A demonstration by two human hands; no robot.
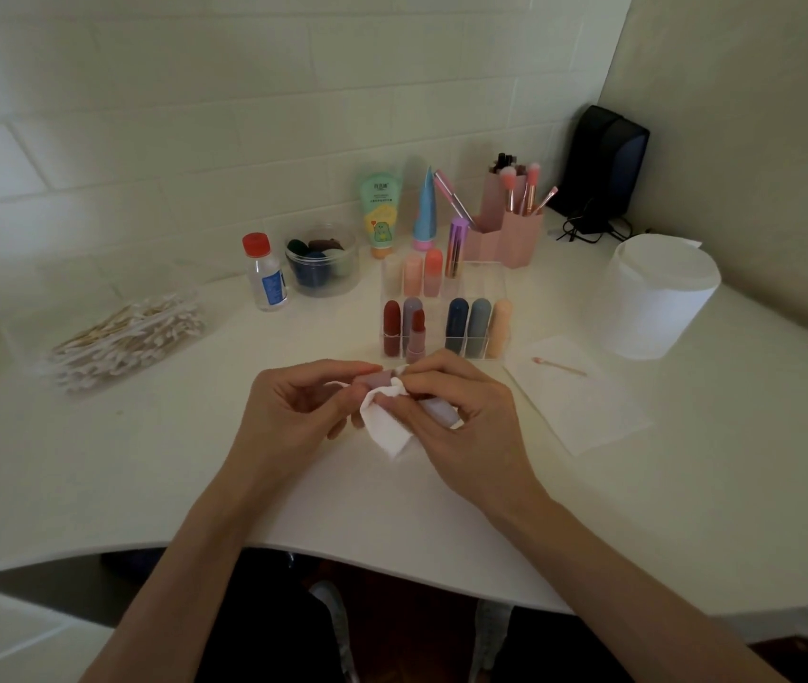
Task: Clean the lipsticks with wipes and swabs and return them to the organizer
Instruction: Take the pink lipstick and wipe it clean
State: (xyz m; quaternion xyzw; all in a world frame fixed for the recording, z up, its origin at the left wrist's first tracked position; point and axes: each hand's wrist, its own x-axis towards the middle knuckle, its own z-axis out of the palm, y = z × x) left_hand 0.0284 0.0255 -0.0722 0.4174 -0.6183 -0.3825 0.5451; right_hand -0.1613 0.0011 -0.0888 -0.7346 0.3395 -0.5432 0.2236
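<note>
Two hands meet just above the tabletop, close in front of the organizer. The left hand pinches the rounded end of a mauve lipstick between thumb and curled fingertips. The right hand grips a white wipe, soft and crumpled, pressed round the matte tube, with a loose corner hanging down. A paler lilac length shows under the right palm; whether it is the same piece I cannot tell.

Just beyond the fingers stands an uncapped lipstick, its dark red bullet upright on a dusty pink base, touching or nearly touching the organizer's front. The organizer is clear, hard-walled and split into slots: dark red and lilac tubes front left; navy, grey-blue and peach front right; cream, peach and coral ones behind, with a glossy metallic purple tube beside them.

To the right a thin white sheet lies flat, and on it a used swab with a pink-stained tip on a wooden stick. Farther right stands a fat, textured roll of wipes. To the left a clear box holds a heap of cotton swabs. Behind stand a small clear bottle with a red cap, a round translucent jar, two squeeze tubes and a pink brush holder.
</note>
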